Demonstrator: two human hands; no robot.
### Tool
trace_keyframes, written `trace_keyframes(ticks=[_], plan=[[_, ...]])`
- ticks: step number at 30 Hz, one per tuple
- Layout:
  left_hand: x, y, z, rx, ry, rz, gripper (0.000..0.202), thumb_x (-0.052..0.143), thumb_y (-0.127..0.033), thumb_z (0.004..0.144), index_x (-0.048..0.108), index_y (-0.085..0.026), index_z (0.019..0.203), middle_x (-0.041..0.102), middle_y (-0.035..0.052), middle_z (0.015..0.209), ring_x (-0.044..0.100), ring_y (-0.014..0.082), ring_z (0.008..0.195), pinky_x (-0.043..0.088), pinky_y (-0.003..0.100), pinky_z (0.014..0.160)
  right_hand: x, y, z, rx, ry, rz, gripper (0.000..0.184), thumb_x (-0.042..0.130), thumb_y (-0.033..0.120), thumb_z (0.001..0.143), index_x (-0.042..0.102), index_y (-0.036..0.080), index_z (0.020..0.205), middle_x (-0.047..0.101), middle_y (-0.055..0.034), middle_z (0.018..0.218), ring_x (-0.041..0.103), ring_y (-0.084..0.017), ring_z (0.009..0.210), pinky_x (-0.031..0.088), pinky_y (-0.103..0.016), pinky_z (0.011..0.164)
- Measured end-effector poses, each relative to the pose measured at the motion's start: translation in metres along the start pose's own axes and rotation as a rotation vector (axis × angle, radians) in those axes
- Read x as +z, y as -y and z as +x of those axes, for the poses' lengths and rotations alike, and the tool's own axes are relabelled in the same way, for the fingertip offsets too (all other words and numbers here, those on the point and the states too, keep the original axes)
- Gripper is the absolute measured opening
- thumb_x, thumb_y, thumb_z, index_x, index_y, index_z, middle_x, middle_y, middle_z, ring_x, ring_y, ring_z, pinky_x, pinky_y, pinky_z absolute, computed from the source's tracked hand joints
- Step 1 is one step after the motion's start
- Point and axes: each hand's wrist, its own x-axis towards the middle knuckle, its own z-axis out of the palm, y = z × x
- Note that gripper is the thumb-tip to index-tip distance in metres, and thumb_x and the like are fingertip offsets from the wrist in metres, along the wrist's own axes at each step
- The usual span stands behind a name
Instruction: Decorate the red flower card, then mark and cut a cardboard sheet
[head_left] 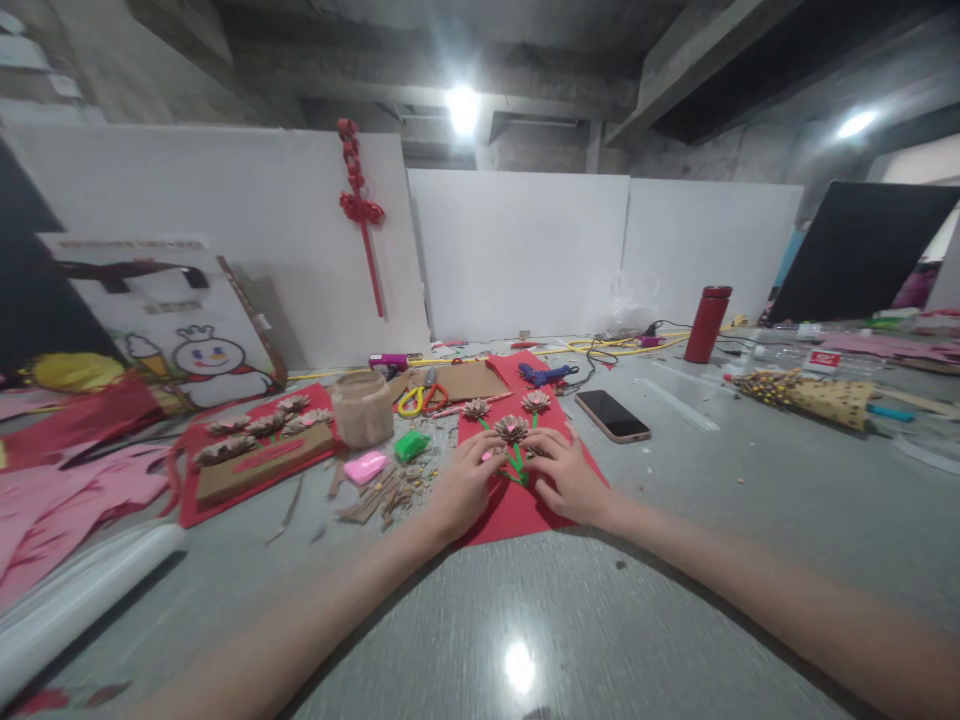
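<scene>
My left hand (pixel 471 482) and my right hand (pixel 574 480) meet over a red sheet (pixel 491 522). Their curled fingers close on the two sides of a brown flower (pixel 512 429) with a pink centre. Green stems (pixel 517 468) come together beneath it, partly covered by my fingers. Another flower (pixel 476 409) lies at the upper left of the sheet, and one more flower (pixel 536 401) at the upper right. Pink also shows beside my left fingertips, where more flower pieces are half hidden.
Left stand a jar (pixel 362 412), pink clay (pixel 365 467), green clay (pixel 412 446), brown scraps (pixel 371 497) and a flower-covered red panel (pixel 262 470). Scissors (pixel 424 398) and a blue glue gun (pixel 546 374) lie behind. A phone (pixel 613 415), red bottle (pixel 707 325) and wrapped bouquet (pixel 806 395) are right.
</scene>
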Motion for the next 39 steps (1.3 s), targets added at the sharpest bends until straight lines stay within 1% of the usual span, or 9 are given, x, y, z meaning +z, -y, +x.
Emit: trace_keyframes(ticks=[2,4,8,10,13,16,21,27,39], plan=[[-0.002,0.000,-0.001,-0.108,-0.060,0.056,0.026,0.041,-0.003,0.071,0.056,-0.018,0.087,0.049,0.0066,0.104,0.038,0.0203,0.106,0.035,0.038,0.088,0.000,0.001,0.000,-0.016,0.032,-0.020,0.027,0.043,0.012,0.065,0.060,0.023,0.084,0.048,-0.0021,0.110,0.033,-0.020,0.110,0.008,-0.046,0.094],[-0.005,-0.001,-0.001,-0.171,-0.071,0.095,0.023,0.044,-0.003,0.068,0.057,-0.018,0.082,0.050,0.0060,0.102,0.038,0.0215,0.105,0.034,0.039,0.087,0.001,0.000,0.001,-0.036,0.060,-0.035,0.029,0.044,0.014,0.066,0.061,0.025,0.087,0.047,-0.0018,0.113,0.032,-0.021,0.111,0.010,-0.045,0.094],[-0.009,-0.004,0.000,-0.230,-0.062,0.137,0.020,0.046,-0.004,0.067,0.056,-0.018,0.079,0.051,0.0062,0.100,0.040,0.0228,0.102,0.034,0.040,0.086,0.004,-0.001,0.001,-0.053,0.107,-0.056,0.029,0.043,0.017,0.069,0.062,0.028,0.087,0.045,0.0000,0.116,0.028,-0.021,0.113,0.011,-0.046,0.093],[-0.009,-0.004,0.000,-0.247,-0.058,0.149,0.021,0.047,-0.004,0.067,0.056,-0.017,0.080,0.051,0.0067,0.100,0.040,0.0231,0.101,0.035,0.039,0.085,0.004,-0.001,0.001,-0.042,0.118,-0.067,0.032,0.043,0.018,0.070,0.059,0.029,0.095,0.043,0.0001,0.118,0.027,-0.022,0.114,0.011,-0.048,0.092],[-0.008,-0.004,-0.001,-0.241,-0.042,0.166,0.023,0.045,-0.004,0.067,0.055,-0.017,0.083,0.050,0.0066,0.102,0.039,0.0229,0.103,0.034,0.038,0.086,0.003,-0.001,0.002,-0.062,0.168,-0.058,0.033,0.042,0.024,0.074,0.054,0.030,0.104,0.039,-0.0003,0.123,0.023,-0.022,0.117,0.011,-0.050,0.092],[-0.007,-0.002,-0.001,-0.228,-0.028,0.177,0.024,0.043,-0.002,0.067,0.055,-0.016,0.084,0.050,0.0070,0.102,0.038,0.0224,0.103,0.033,0.038,0.087,0.003,-0.001,0.003,-0.072,0.198,-0.058,0.029,0.040,0.032,0.078,0.055,0.031,0.103,0.036,0.0007,0.126,0.020,-0.022,0.119,0.009,-0.051,0.093],[-0.005,-0.002,-0.002,-0.228,-0.023,0.171,0.026,0.041,-0.001,0.067,0.053,-0.015,0.084,0.049,0.0078,0.102,0.038,0.0219,0.102,0.033,0.037,0.087,0.004,0.000,0.004,-0.077,0.228,-0.084,0.034,0.036,0.042,0.079,0.051,0.030,0.108,0.029,0.0004,0.131,0.014,-0.024,0.121,0.006,-0.053,0.093],[-0.003,-0.001,-0.002,-0.239,-0.029,0.172,0.030,0.038,0.002,0.064,0.051,-0.014,0.086,0.047,0.0093,0.104,0.038,0.0219,0.102,0.033,0.036,0.087,0.004,0.000,0.005,-0.098,0.262,-0.102,0.040,0.032,0.047,0.080,0.047,0.029,0.113,0.021,-0.0003,0.135,0.009,-0.025,0.122,0.005,-0.054,0.092],[0.003,0.001,-0.002,-0.224,-0.037,0.182,0.032,0.035,0.002,0.063,0.046,-0.013,0.089,0.047,0.0105,0.100,0.039,0.0215,0.101,0.033,0.036,0.088,0.003,0.001,0.006,-0.096,0.313,-0.108,0.045,0.028,0.050,0.079,0.039,0.030,0.119,0.015,0.0004,0.137,0.005,-0.025,0.123,0.000,-0.055,0.092]])
